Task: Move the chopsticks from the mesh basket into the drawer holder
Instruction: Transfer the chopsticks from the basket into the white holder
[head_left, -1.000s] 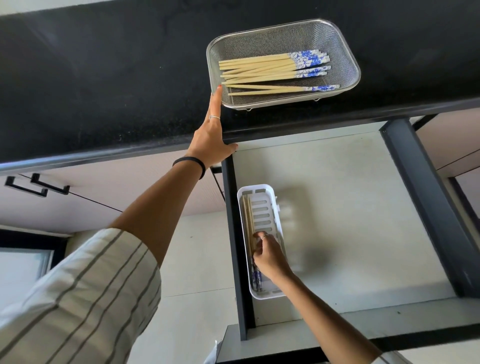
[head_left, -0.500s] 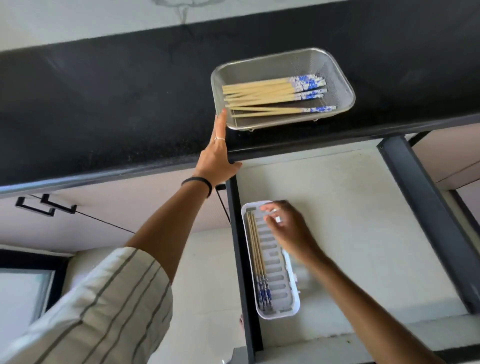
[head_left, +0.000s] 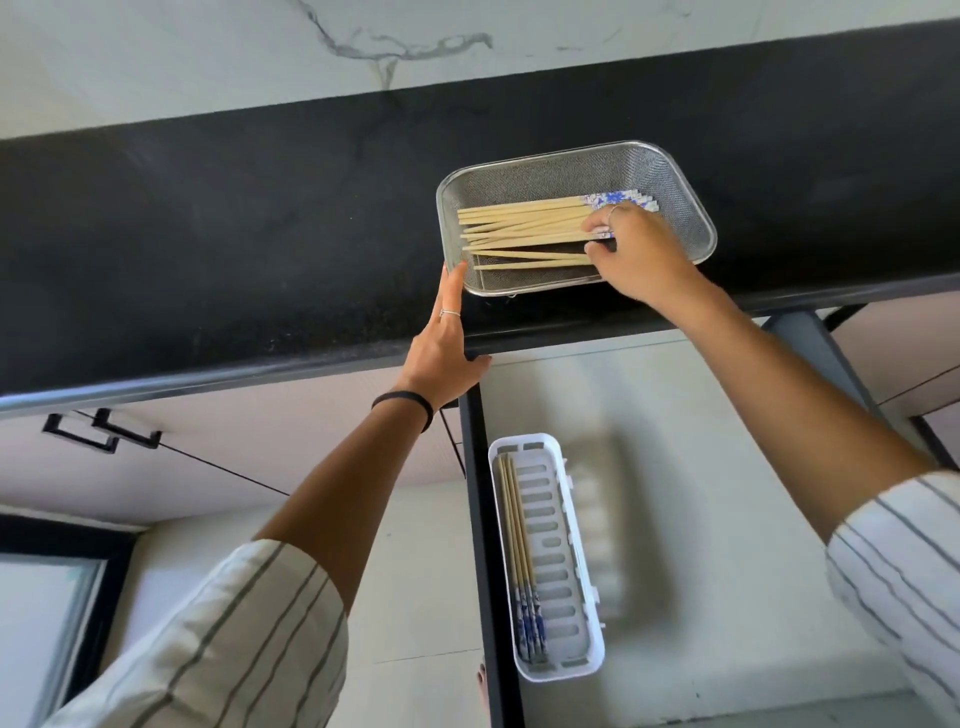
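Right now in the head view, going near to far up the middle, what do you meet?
White holder with a few chopsticks in the open drawer → black counter → mesh basket of chopsticks → marble wall.

Bamboo chopsticks (head_left: 524, 228) lie sideways in the mesh basket (head_left: 675, 182); few lie lengthwise in the white holder (head_left: 566, 571).

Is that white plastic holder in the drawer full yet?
No. The white slotted plastic holder has only a few chopsticks along its left side; the rest is bare.
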